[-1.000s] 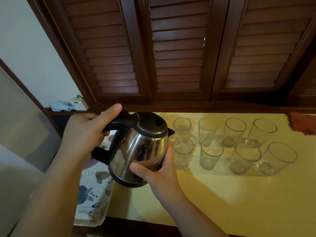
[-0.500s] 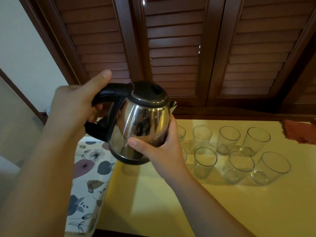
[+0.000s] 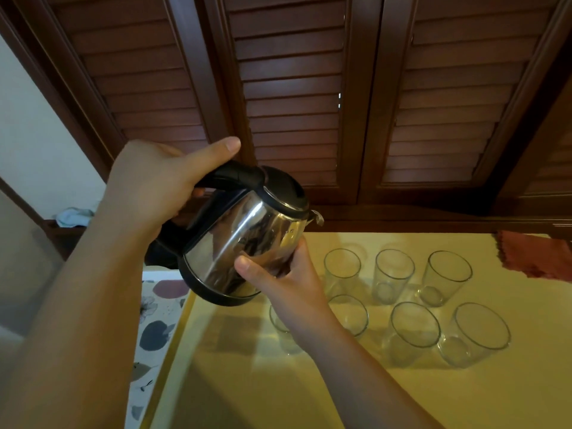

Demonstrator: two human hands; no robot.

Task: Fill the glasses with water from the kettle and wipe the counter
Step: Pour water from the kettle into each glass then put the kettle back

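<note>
A steel kettle (image 3: 244, 239) with a black lid and handle hangs in the air, tilted with its spout toward the right. My left hand (image 3: 154, 181) grips the black handle, thumb stretched along its top. My right hand (image 3: 278, 274) cups the kettle's lower right side, thumb and fingers curled round the body. Several clear glasses (image 3: 414, 323) stand in two rows on the yellow counter (image 3: 309, 391) below and right of the kettle. My right wrist hides part of the near-left glass (image 3: 278, 323). A reddish cloth (image 3: 535, 255) lies at the counter's far right.
A floral tray (image 3: 154, 332) lies to the left of the counter. Dark wooden louvred shutters (image 3: 294, 103) rise behind the counter. A pale blue cloth (image 3: 74, 216) sits on a ledge at far left.
Both hands have lifted the kettle higher, carried it right and tipped its spout down toward the glasses. The view has shifted, so the glasses sit lower in the frame.
</note>
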